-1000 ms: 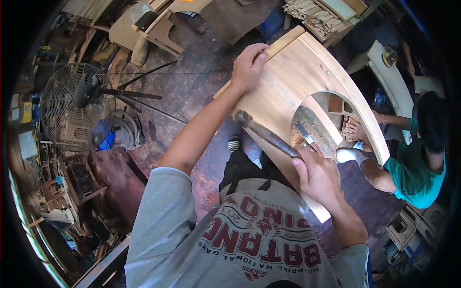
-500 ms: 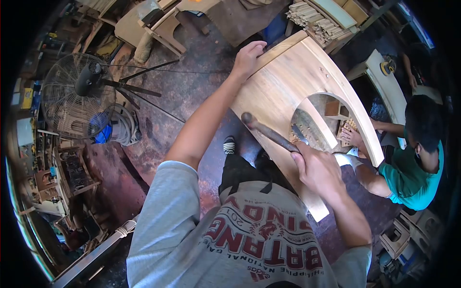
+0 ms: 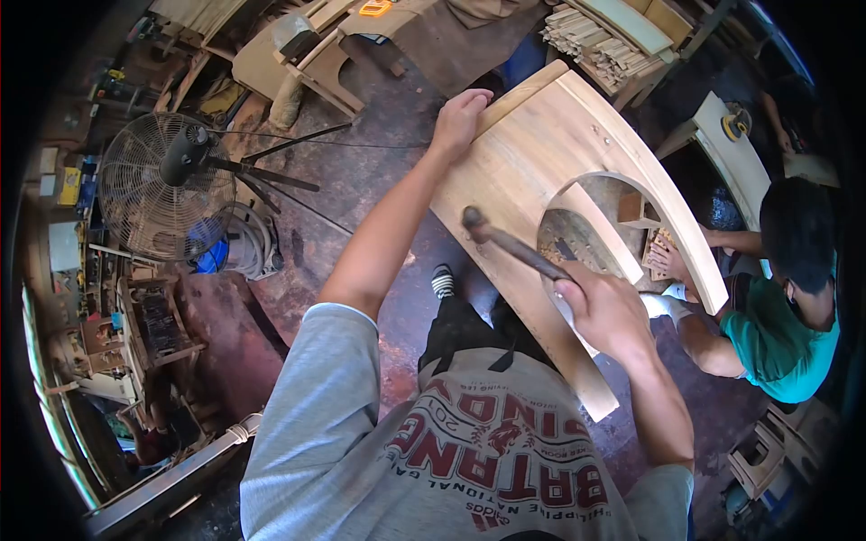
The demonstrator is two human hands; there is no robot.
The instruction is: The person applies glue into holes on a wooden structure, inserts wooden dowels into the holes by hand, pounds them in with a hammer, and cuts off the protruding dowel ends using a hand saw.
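A pale wooden panel [image 3: 514, 167] with a large arched cutout and a curved edge stands in front of me, its two legs pointing towards the lower right. My left hand [image 3: 462, 122] is closed round its upper left corner, beside a wooden strip [image 3: 521, 97] along the top edge. In my right hand [image 3: 609, 311] is a hammer [image 3: 519, 248], gripped by its handle. The hammer's dark head is over the panel's near edge; whether it touches the wood I cannot tell.
At right a co-worker in a green shirt [image 3: 785, 338] sits close to the panel. A standing fan [image 3: 167, 185], with its legs and cable, is on the left. Stacked wood strips [image 3: 591, 41] lie at the back. A sander [image 3: 737, 122] rests on another curved piece [image 3: 732, 162].
The view has shifted a little, so the fan and floor appear further right. The hammer head has moved slightly over the panel. Both hands keep their holds.
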